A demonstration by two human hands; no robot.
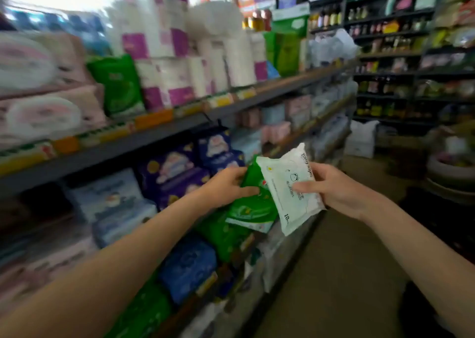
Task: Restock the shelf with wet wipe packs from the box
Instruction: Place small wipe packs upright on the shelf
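Wet wipe packs are in both hands at centre frame, in front of the shelf (144, 134) that runs across the left. Going left to right: the left hand (228, 183) has its fingers curled on a green pack (253, 204), and the right hand (334, 191) pinches a white pack (288, 183) between thumb and fingers. No box is in view. This looks like the placing step; next, each pack needs a free slot among the shelved packs.

white wipes pack (290, 188) reads "Baby wipes", "10"
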